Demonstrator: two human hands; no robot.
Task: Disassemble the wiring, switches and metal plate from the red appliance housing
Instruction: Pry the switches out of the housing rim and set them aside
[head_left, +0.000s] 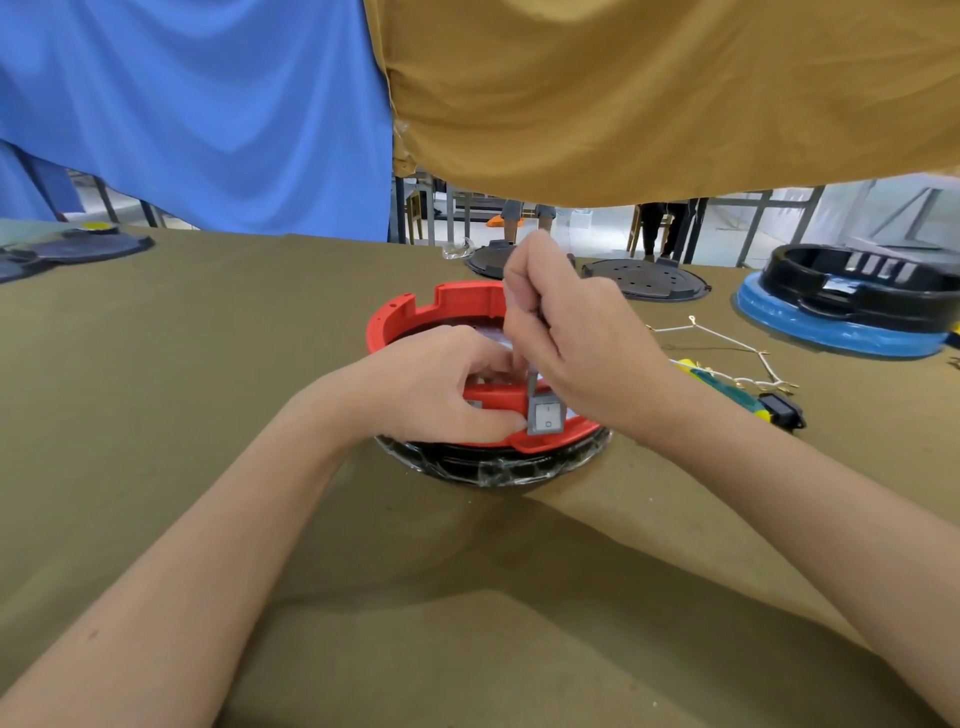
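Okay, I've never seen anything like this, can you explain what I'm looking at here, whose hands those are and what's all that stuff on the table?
It is one picture from a camera worn on a person's head, looking down at their own bare hands. The left hand grips the red housing, with its thumb by the grey switch. The right hand is curled round something thin above the switch; what it is cannot be told. To the right on the table lie white wires, a screwdriver and a black and blue housing.

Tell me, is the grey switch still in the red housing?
Partly out: grey switch stands above the rim of the red housing.
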